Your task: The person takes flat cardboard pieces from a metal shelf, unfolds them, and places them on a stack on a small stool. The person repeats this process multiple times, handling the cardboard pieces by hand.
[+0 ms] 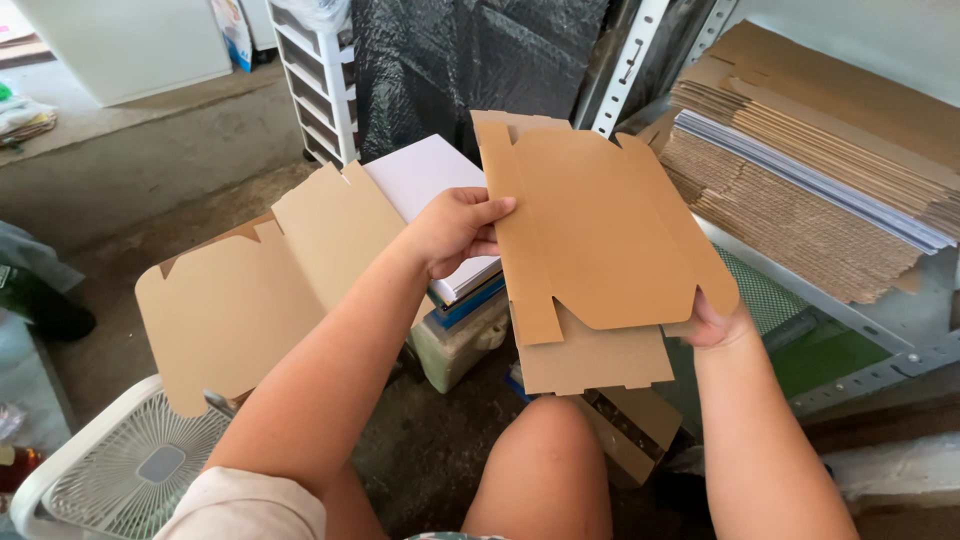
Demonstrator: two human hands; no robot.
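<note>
A: What's sitting at the far left?

B: A white fan [130,465] is lying in the bottom left corner of the view. Just above it a big flat carton [235,300] is leaning, unfolded, behind the left forearm.

A: And the left hand [455,232]?

B: It's gripping the left edge of the blank [595,235], fingers curling over the front face and the thumb presumably behind, so it's closed on the card. Behind that hand a white sheet stack [432,190] is resting on a box [460,340] on the floor.

A: Where is the blank itself sitting?

B: It's being held up in the air, in the middle of the view above the knee [545,460], tilted slightly, with a second brown piece showing below its lower edge.

A: The right hand [712,325]?

B: It's pinching the lower right corner flap. I'm seeing only the knuckles, so how far the fingers are wrapping I cannot tell, but it is closed on the blank.

A: How would it be handling?

B: Light, I'd judge, and fairly stiff across the panels but floppy at the scored folds. The flaps look easy to crease or tear, so opposite edges on the main panel seem the safest hold.

A: To the right?

B: Stacked cardboard sheets [810,170] are piling up on a metal shelf [890,360].
</note>
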